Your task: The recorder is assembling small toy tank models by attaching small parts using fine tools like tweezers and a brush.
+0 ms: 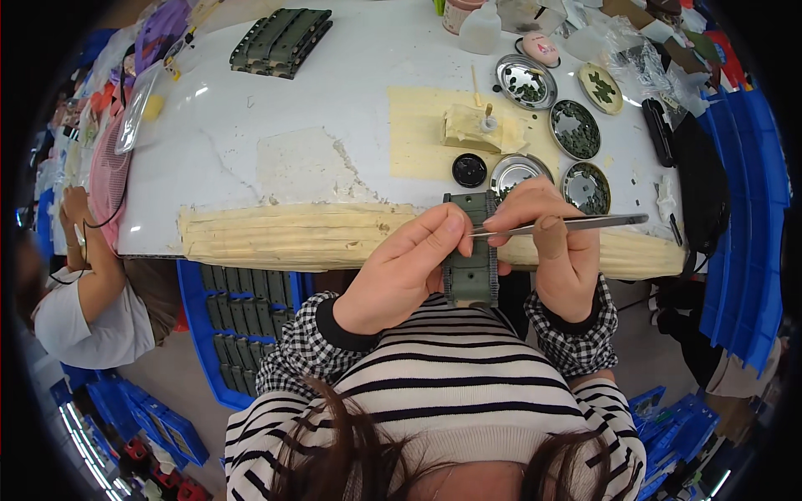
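Note:
Just in front of my chest is a dark green plastic piece (470, 280) with ridged, toothed long edges and small holes. My left hand (401, 267) is closed around it from the left, thumb and index finger pinched together over its middle. Metal tweezers (606, 222) lie in my closed right hand (555, 255), their tips pointing left to the piece beside my left fingertips. Whether the tips grip anything is too small to tell. One right finger wears a tan covering.
Beyond my hands stand round metal dishes (576, 129) of small green parts, a black round lid (469, 170) and a tape-wrapped block (480, 129). Padded tape (292, 238) covers the table's front edge. Stacked green pieces (281, 42) lie far left; a blue crate (196, 334) holds more.

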Demonstrator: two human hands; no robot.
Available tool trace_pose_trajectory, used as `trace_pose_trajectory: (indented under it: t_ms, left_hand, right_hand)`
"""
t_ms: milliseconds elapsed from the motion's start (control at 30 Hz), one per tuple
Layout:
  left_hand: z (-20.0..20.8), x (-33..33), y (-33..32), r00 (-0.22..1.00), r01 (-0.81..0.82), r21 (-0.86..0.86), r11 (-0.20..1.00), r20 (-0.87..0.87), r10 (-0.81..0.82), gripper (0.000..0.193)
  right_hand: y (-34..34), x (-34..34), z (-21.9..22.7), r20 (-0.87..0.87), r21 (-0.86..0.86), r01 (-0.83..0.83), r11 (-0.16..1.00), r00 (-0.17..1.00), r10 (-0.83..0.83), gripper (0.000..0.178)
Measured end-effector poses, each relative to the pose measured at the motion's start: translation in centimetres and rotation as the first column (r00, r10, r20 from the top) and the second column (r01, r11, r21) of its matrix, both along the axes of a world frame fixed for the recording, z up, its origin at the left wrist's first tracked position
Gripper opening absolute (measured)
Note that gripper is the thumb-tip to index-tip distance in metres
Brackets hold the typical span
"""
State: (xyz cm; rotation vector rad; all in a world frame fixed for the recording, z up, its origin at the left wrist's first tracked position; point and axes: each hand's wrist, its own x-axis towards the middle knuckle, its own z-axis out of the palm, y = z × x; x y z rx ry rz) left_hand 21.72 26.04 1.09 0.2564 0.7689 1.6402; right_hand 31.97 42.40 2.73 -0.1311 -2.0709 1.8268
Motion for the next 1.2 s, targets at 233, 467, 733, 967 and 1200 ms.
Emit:
trace_pose_trajectory:
  t_ms: [233,467,733,967,1200]
  left_hand:
    - [0.5,-0.1,-0.1,0.999,-0.037,-0.009,0.999,0.027,0.038,0.032]
    - [-0.2,0.0,-0.3,0.998,-0.052,-0.021,0.998,0.037,0.053,0.033]
    - [0.2,0.2,-0.1,0.996,-0.084,-0.020,0.996,0.033,0.085,0.032]
    - [-0.2,0.3,-0.2,0.994,-0.108,0.005,0.994,0.016,0.108,0.029]
    - [0.0,0.3,-0.3,0.993,-0.109,0.035,0.993,0.046,0.107,0.028]
  right_hand:
    - [-0.5,-0.2,0.4,-0.085,0.146,0.007,0.989,0.996,0.005,0.024]
    - [-0.5,-0.6,0.7,-0.114,0.231,-0.020,0.973,0.992,0.047,0.022]
    - [-0.5,-0.6,0.8,-0.101,0.268,-0.017,0.963,0.994,0.045,0.021]
    - [-0.6,-0.7,0.9,-0.110,0.306,-0.007,0.952,0.993,0.043,0.018]
    - [-1.0,-0.7,-0.1,-0.140,0.200,0.040,0.979,0.990,-0.012,0.022]
